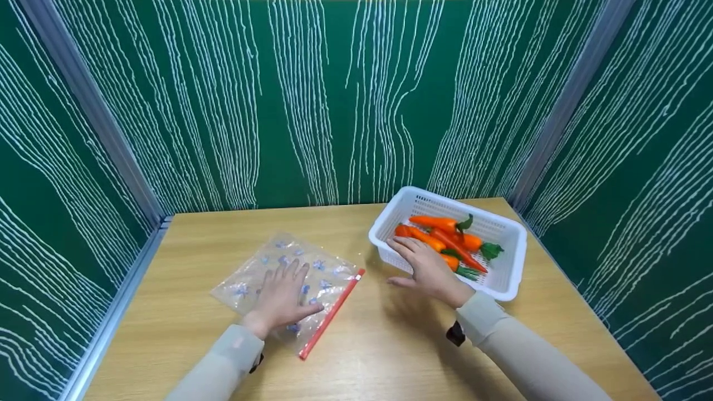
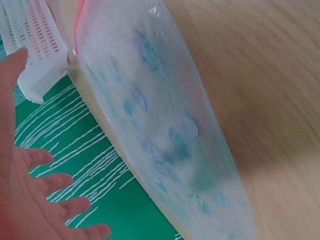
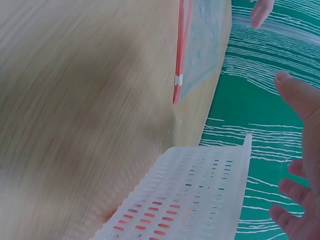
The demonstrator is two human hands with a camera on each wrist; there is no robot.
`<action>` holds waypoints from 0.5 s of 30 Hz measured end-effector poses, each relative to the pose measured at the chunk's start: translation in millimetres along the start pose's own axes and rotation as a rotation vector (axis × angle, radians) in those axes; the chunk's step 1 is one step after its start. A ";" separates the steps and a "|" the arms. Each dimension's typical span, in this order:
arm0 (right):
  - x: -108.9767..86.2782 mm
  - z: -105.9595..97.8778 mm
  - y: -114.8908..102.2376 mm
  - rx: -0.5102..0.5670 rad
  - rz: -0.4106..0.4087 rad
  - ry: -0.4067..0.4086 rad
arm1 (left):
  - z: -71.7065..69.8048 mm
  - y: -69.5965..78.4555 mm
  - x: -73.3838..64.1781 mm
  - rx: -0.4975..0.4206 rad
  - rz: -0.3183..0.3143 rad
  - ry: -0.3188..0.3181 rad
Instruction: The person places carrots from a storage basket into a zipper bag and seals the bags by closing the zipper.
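At the left, a green wall (image 1: 55, 167) streaked with wavy white lines, then a grey metal rail (image 1: 106, 323) running down beside the pale wooden table (image 1: 184, 245). Rightward now, onto the left half of the wood: a clear plastic bag (image 1: 326, 278) with blue printed motifs, lying flat at a slant, with a red zip strip (image 1: 331, 314) along its right edge and a white slider (image 1: 358, 277) close to the strip's far end. Over the bag, the left hand (image 1: 283, 295), back upward, with fingers straight and fanned wide, with thumb out to the right, holding nothing, and apart from the plastic in the left wrist view! Nearer, a light sleeve (image 1: 223, 356) with a dark band (image 1: 257, 365) under the wrist. On to the right half, and into the action at the basket's left side: the right hand (image 1: 428, 267), with fingers extended over the rim, with thumb parted toward the left, loose and wide, without a grip on anything. Touching the vegetables or just above them? Impossible to tell. Beneath it, a white perforated basket (image 1: 519, 250), and inside, heaped together, a long orange pepper (image 1: 431, 222), a long red pepper (image 1: 459, 250) and 2 leafy-topped orange carrots (image 1: 472, 241). Finally, far right, another green wall (image 1: 629, 167), likewise white-streaked.
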State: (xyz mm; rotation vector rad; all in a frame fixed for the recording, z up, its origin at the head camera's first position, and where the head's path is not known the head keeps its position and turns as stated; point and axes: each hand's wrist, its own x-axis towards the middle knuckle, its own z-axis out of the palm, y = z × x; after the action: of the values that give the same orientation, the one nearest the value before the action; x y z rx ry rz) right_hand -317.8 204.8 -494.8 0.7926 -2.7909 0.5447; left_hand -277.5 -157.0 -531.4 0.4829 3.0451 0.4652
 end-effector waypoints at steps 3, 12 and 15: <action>0.6 1.7 -0.7 0.016 -0.027 0.021 | 2.6 1.9 1.0 -0.016 -0.007 -0.004; 0.7 7.2 -3.0 0.049 -0.070 0.013 | 10.2 6.2 2.1 -0.062 -0.026 -0.029; 0.3 8.4 -5.6 0.068 -0.075 0.005 | 13.2 7.1 2.8 -0.055 0.005 -0.027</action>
State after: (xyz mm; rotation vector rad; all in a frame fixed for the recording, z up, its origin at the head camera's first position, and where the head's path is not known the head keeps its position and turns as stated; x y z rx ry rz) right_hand -315.7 196.9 -500.7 0.9046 -2.7387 0.6298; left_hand -277.1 -145.9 -541.8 0.4897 2.9974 0.5365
